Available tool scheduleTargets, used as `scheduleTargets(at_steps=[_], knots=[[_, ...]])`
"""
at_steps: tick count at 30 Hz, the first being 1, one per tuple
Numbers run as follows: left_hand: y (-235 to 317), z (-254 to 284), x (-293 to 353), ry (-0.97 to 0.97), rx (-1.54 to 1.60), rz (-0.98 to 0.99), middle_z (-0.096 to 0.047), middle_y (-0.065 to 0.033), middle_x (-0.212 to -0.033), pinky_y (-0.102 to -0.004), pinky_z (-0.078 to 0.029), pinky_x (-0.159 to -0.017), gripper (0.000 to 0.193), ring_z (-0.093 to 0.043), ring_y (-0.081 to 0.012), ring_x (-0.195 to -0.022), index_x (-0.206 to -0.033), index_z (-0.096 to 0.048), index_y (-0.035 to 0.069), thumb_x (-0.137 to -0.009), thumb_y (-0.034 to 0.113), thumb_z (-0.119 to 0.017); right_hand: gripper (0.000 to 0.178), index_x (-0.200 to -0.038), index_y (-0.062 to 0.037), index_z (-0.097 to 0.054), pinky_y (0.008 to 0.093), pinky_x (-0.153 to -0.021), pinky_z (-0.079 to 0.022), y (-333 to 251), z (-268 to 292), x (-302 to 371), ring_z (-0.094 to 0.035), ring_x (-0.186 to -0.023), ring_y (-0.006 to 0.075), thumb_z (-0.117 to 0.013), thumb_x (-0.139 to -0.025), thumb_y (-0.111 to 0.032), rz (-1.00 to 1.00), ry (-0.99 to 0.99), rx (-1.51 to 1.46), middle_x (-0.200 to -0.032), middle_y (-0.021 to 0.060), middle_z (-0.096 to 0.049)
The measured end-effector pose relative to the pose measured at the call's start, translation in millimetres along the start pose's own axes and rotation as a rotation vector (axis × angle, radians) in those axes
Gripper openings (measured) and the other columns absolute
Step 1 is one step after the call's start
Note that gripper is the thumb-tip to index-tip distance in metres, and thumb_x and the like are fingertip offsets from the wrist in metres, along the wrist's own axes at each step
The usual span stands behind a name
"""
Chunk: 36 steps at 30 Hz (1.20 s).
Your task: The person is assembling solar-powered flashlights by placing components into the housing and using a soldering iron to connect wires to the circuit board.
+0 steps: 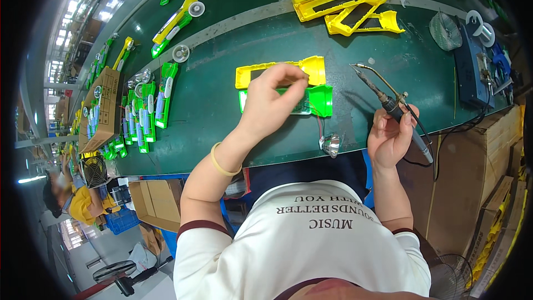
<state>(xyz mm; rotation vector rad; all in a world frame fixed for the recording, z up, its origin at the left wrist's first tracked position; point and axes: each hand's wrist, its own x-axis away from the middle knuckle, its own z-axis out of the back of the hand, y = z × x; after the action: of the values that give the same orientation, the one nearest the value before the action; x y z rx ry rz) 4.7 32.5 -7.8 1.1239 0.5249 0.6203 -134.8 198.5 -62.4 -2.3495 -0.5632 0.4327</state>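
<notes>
My right hand (387, 138) is closed around the dark handle of a soldering iron (393, 109). A thin bent metal tube runs along the iron to its tip, which points up and left, apart from the shells. My left hand (269, 99) is pinched over two flashlight housing halves lying side by side. What its fingertips hold, if anything, is hidden. The far half is a yellow shell (315, 71) with a dark strip; the near one is a green shell (322, 100), partly covered by my hand. Thin wires lead from the green shell to a shiny reflector (331, 145) at the table's near edge.
Several yellow shells (333, 0) lie piled at the far side. Green assemblies (145, 112) crowd the left beside a cardboard box (102, 110). A blue soldering station (472, 69) and a wire spool (486, 34) stand at right. A person in yellow (83, 204) is at far left.
</notes>
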Motion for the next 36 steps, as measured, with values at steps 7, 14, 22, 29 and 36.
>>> scheduleTargets(at_steps=[7,14,22,29,36], knots=[[-5.1,-7.0,-0.4,0.118,0.078,0.005,-0.06,-0.0041,-0.072,-0.0256,-0.044,-0.059,0.012,-0.055,-0.0103,-0.066,-0.09,-0.06,0.002,-0.082,0.011,-0.06,0.016,-0.096,-0.0059,-0.046,0.0214,-0.047,-0.033,0.3,4.2,-2.2,-0.045,-0.055,0.0137,-0.044,-0.091,-0.021,-0.023,-0.041,-0.035,-0.073,0.0101,-0.054],[-17.1,-1.1,0.2,-0.007,-0.585,-0.558,-0.056,-0.0083,-0.069,-0.0341,-0.042,-0.058,0.008,-0.053,-0.026,-0.065,-0.082,-0.058,0.006,-0.076,0.009,-0.063,0.018,-0.088,-0.007,-0.045,0.0212,-0.045,-0.028,-0.5,-4.6,-1.5,-0.038,-0.052,0.0105,-0.042,-0.092,-0.024,0.001,0.074,0.065,-0.068,0.0043,-0.048],[-18.9,26.4,-11.9,-0.111,-0.658,-0.355,-0.057,-0.0136,-0.075,-0.0403,-0.044,-0.067,0.008,-0.055,-0.0317,-0.074,-0.079,-0.054,0.002,-0.078,0.008,-0.058,0.018,-0.093,-0.0058,-0.041,0.0211,-0.045,-0.034,-2.9,-6.3,-1.3,-0.044,-0.053,0.0109,-0.053,-0.088,-0.018,-0.197,-0.178,0.132,-0.072,0.0055,-0.047],[-17.0,26.9,-14.5,-0.204,-0.644,-0.328,-0.061,-0.0127,-0.079,-0.0371,-0.046,-0.069,0.011,-0.058,-0.0291,-0.077,-0.083,-0.059,0.002,-0.078,0.012,-0.06,0.025,-0.09,-0.0048,-0.04,0.0212,-0.05,-0.041,-6.7,-19.3,-20.8,-0.048,-0.056,0.0078,-0.062,-0.082,-0.013,-0.194,-0.323,0.437,-0.071,0.004,-0.05],[-15.9,24.7,-17.1,-0.185,-0.679,-0.304,-0.06,-0.0128,-0.077,-0.0376,-0.046,-0.067,0.012,-0.058,-0.0297,-0.076,-0.083,-0.061,0.002,-0.078,0.013,-0.06,0.021,-0.09,-0.0045,-0.042,0.0214,-0.053,-0.041,6.0,-12.6,-27.3,-0.048,-0.059,0.0091,-0.061,-0.082,-0.011,-0.187,-0.426,0.647,-0.074,0.0048,-0.05]])
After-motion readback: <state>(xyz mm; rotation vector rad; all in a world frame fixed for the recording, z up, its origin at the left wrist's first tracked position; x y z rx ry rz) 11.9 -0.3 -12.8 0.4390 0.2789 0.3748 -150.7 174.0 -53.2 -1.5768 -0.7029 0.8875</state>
